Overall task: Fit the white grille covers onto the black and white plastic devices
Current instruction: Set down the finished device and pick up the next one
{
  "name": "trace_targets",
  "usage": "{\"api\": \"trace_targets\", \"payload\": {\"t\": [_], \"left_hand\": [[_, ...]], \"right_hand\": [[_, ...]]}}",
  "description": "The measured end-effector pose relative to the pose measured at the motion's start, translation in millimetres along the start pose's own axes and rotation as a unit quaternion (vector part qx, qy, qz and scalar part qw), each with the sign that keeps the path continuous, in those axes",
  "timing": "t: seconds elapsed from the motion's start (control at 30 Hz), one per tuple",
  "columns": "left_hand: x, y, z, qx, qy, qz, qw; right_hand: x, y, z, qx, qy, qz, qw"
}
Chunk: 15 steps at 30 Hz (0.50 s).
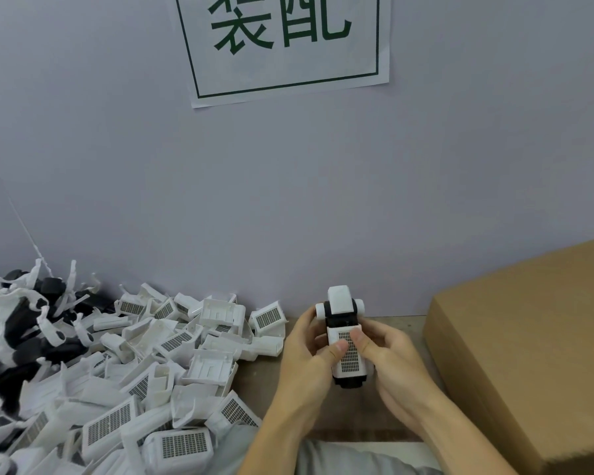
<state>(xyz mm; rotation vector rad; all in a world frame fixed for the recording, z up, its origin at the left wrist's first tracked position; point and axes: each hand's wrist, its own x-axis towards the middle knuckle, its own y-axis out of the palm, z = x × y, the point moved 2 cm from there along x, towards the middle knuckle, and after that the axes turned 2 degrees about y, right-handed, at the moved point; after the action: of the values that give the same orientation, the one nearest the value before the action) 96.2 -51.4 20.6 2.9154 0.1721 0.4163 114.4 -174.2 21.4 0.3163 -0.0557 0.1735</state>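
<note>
Both hands hold one black and white device (342, 334) just above the tabletop (254, 382), near the middle of the scene and close to the wall. The left hand (306, 358) wraps its fingers round the left side of the device, and the right hand (388, 354) cups the right side, so the body is braced from both flanks. Both thumbs lie on the white grille cover (349, 353), which sits on the near face of the device, turned up toward the person; pressing from two sides like this looks meant to seat the cover evenly while the fingers behind give something to push against. Whether the cover has fully clicked home cannot be told, though its edges appear to line up with the body. To the left, a heap of loose grille covers (144, 389) spreads across the tabletop within easy reach of the left hand, and farther left lies a tangle of black and white parts (24, 330), probably devices waiting for covers. A cardboard box (528, 354) stands at the right, just beside the right hand, likely for finished pieces. A paper sign (285, 42) hangs on the wall (117, 149) above.
</note>
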Motion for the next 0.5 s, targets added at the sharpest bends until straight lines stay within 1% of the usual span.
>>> {"api": "trace_targets", "payload": {"t": [0.1,0.17,0.37,0.5], "left_hand": [[0.0,1.6,-1.5,-0.012,0.005,-0.009,1.000],[-1.1,2.8,-2.0,-0.007,0.013,-0.021,1.000],[-1.0,2.8,-0.3,0.053,0.017,-0.058,0.997],[-1.4,4.8,-2.1,0.062,0.027,-0.071,0.995]], "right_hand": [[0.4,1.3,0.2,0.000,-0.015,-0.011,1.000],[0.6,3.9,-1.1,-0.014,-0.029,-0.032,0.999],[3.0,1.9,-6.3,-0.071,-0.032,-0.058,0.995],[4.6,2.8,-8.5,-0.096,-0.037,-0.080,0.992]]}}
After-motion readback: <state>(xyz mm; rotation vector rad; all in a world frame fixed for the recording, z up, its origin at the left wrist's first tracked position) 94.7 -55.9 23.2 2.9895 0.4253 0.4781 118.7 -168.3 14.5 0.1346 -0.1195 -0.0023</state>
